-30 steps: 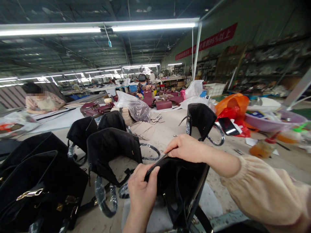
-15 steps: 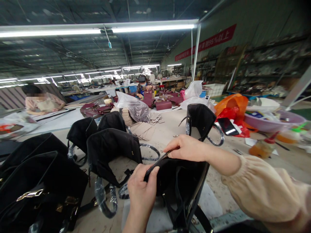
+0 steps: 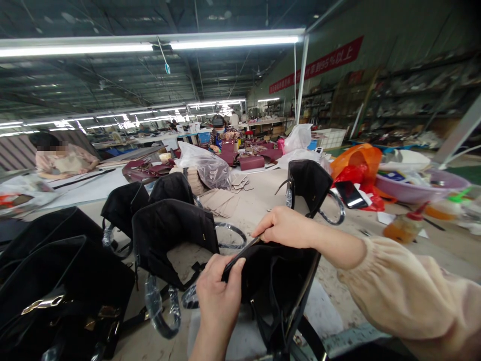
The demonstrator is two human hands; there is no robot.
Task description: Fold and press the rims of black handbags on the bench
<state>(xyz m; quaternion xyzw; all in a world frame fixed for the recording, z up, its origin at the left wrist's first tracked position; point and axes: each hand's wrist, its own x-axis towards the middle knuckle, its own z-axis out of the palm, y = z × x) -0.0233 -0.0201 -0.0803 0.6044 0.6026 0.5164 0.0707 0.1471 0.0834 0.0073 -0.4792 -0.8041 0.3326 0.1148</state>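
Observation:
A black handbag [image 3: 285, 286] stands open in front of me on the worktable [image 3: 255, 205]. My left hand [image 3: 218, 296] pinches the near end of the bag's top rim between thumb and fingers. My right hand [image 3: 287, 228], in a cream sleeve, is closed on the far end of the same rim. The rim is stretched as a thin dark strip between both hands. The bag's inside is dark and I cannot make out its contents.
Several more black handbags [image 3: 171, 230] with plastic-wrapped handles stand at left, one [image 3: 308, 183] behind my right hand. Clear bag of parts [image 3: 210, 168], card pieces [image 3: 221, 198], orange bag [image 3: 356, 160], pink basin [image 3: 421, 188], glue bottle [image 3: 404, 228] at right. A seated person [image 3: 62, 158] works far left.
Nearly nothing differs: both hands keep their grip on the bag's rim; the view has shifted slightly, so everything sits a little to the left.

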